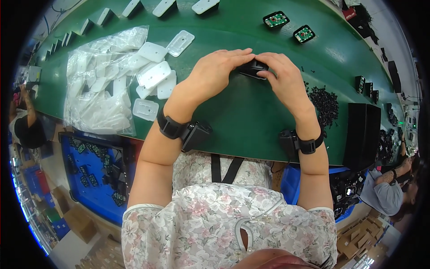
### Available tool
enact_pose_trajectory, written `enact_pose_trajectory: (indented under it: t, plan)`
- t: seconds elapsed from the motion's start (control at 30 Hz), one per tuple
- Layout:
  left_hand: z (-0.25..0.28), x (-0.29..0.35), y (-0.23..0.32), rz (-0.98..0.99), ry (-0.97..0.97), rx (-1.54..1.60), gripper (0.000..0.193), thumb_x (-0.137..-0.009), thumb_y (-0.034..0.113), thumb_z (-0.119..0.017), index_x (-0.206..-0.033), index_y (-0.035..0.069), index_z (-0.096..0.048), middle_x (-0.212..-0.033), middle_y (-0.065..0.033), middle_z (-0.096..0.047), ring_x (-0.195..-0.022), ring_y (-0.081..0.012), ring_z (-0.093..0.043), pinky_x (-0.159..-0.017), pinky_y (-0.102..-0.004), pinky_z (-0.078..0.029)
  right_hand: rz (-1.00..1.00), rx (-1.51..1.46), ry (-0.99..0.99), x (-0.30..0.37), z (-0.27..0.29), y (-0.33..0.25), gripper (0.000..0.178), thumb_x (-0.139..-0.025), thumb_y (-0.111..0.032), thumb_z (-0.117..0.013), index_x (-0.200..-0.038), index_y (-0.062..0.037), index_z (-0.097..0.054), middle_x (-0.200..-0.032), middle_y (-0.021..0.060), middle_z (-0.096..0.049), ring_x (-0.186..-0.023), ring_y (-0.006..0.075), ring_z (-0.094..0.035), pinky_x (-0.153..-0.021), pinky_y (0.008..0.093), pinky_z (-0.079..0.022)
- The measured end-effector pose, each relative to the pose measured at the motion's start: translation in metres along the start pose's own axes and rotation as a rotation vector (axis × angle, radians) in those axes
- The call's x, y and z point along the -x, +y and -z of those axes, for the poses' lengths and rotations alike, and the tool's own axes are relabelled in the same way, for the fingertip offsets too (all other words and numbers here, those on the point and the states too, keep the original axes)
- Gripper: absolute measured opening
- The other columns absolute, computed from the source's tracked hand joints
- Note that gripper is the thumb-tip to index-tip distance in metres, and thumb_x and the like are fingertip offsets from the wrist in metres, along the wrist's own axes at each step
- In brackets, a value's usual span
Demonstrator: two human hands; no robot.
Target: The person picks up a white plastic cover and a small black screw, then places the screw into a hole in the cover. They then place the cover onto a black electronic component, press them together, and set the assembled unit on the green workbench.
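Both wrists are coming up from lower centre, each wearing a black strap with a small black unit on it. My left hand (215, 71) and right hand (284, 78) are meeting at upper centre of the frame, fingertips touching over one small black part (252, 69).

Key relation: the black part is sitting between the two grips, right at the fingertips, its long axis running roughly left-right across the frame. Mostly covered, so I can't tell its exact shape. Neither hand is nearer; it's dead centre, slightly toward the right hand's side.

Grip state: left fingers are curling down over the part's left end, right fingers are pinching its right end, thumbs tucked under. Both grips pressed onto the part, not spread. Whether it's lifted off the green tabletop (251, 121) or resting on it, I can't tell.

Around it:
- pile of tiny black pieces (324, 103), just right of my right hand
- black box (362, 134) at the right edge of the tabletop, beyond that pile
- clear bag of white plastic plates (101, 85) at left, with loose white plates (154, 74) spilling toward my left hand, near but apart

Further out, at the top: two small black units with green boards (276, 19) (304, 34), well apart from my hands.
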State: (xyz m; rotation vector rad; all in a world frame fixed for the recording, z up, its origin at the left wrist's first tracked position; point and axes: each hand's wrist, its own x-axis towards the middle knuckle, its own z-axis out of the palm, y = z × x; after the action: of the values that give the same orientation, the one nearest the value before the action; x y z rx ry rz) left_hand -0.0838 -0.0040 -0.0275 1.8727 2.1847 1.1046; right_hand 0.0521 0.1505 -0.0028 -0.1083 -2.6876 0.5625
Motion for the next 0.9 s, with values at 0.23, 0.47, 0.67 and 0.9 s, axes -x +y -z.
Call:
enact_pose_trajectory:
  t: [0.23, 0.47, 0.67, 0.9]
  plan:
    - [-0.003, 0.005, 0.007, 0.030, -0.045, -0.097, 0.045, -0.080, -0.002, -0.047, -0.123, 0.009, -0.056, -0.128, -0.0064, -0.054, -0.118, -0.0237, -0.051, -0.099, -0.0377, -0.041, -0.026, 0.051, 0.003, 0.006, -0.001, -0.006, 0.035, -0.073, -0.004, -0.067, -0.108, -0.0056, -0.061, -0.104, 0.0077, -0.062, -0.093, 0.0264, -0.057, -0.081, 0.0348, -0.048]
    - [-0.001, 0.003, 0.015, 0.009, -0.057, -0.262, 0.044, -0.076, 0.004, -0.060, -0.119, 0.009, -0.057, -0.125, -0.0064, -0.057, -0.117, -0.0227, -0.052, -0.098, -0.0385, -0.041, -0.033, -0.019, 0.018, 0.008, -0.002, 0.004, 0.033, -0.077, -0.004, -0.064, -0.110, -0.0060, -0.062, -0.104, 0.0088, -0.063, -0.090, 0.0237, -0.058, -0.079, 0.0318, -0.048]
    - [-0.025, -0.015, -0.003, 0.127, 0.224, 0.148, 0.028, -0.078, 0.014, -0.066, -0.105, 0.006, -0.063, -0.094, -0.0118, -0.063, -0.092, -0.0281, -0.058, -0.080, -0.0375, -0.047, -0.401, -0.654, -0.077, -0.006, -0.001, 0.025, 0.033, -0.089, -0.013, -0.057, -0.122, -0.0060, -0.056, -0.108, 0.0057, -0.061, -0.094, 0.0122, -0.057, -0.077, 0.0260, -0.049]
    - [-0.023, -0.014, 0.006, 0.368, 0.180, 0.450, 0.024, -0.085, 0.014, -0.061, -0.105, 0.001, -0.062, -0.083, -0.0162, -0.065, -0.072, -0.0267, -0.062, -0.066, -0.0327, -0.049, -0.472, -0.747, -0.020, 0.003, -0.003, 0.009, 0.038, -0.088, -0.017, -0.061, -0.123, -0.0049, -0.052, -0.101, 0.0074, -0.059, -0.086, 0.0111, -0.058, -0.071, 0.0237, -0.051]
